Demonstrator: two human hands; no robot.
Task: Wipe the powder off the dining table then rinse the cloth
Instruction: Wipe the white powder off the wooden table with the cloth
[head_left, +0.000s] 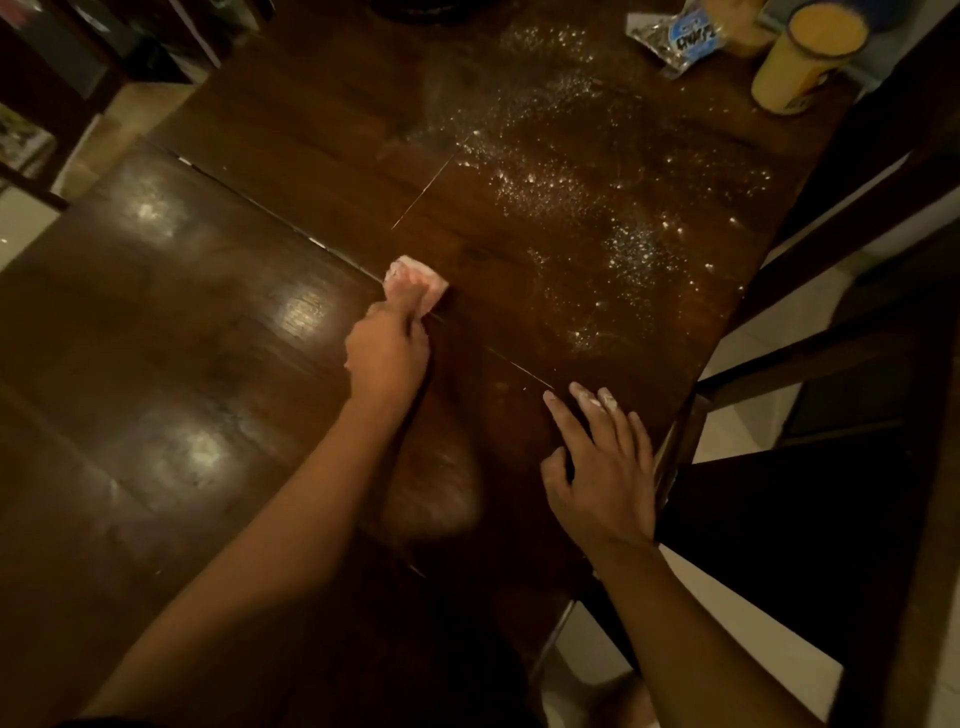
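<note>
Left hand (387, 353) has the pink cloth (415, 285) bunched in its fingers on the table (182, 322), right hand (597, 467) lies flat, fingers spread, holding nothing. The powder (571, 208) is off to the cloth's right and further out, a long band running from the far end toward the near right edge, so I reckon the next sweep goes rightward. Dark glossy wood, dim room, yellow drink (810, 57) at the far corner.

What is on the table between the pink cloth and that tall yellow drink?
Scattered white powder covers the dark wooden table between the pink cloth and the yellow drink, in the head view.
</note>
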